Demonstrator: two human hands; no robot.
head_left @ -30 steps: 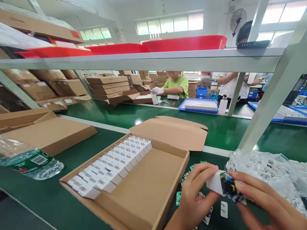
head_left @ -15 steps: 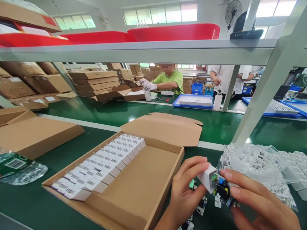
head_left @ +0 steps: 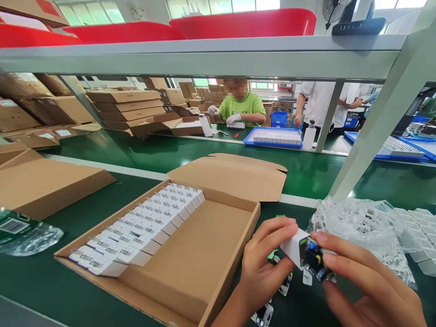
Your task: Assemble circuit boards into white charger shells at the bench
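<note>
My left hand pinches a white plastic charger housing between thumb and fingers. In my right hand is a small circuit board with blue, yellow and black parts. The board's end meets the housing's open side; how far it sits inside I cannot tell. Under my hands several more circuit boards lie on the green table, partly hidden. Left of my hands stands an open cardboard box, its left part filled with rows of white chargers.
Clear plastic bags with small parts lie at right, beside white housings. A closed carton and a plastic wrapper are at left. A shelf beam crosses above. A gloved co-worker sits opposite.
The circuit board looks slightly closer into the white housing. My view has tilted down a little. Across the table, the co-worker's gloved hands have moved apart and lower.
</note>
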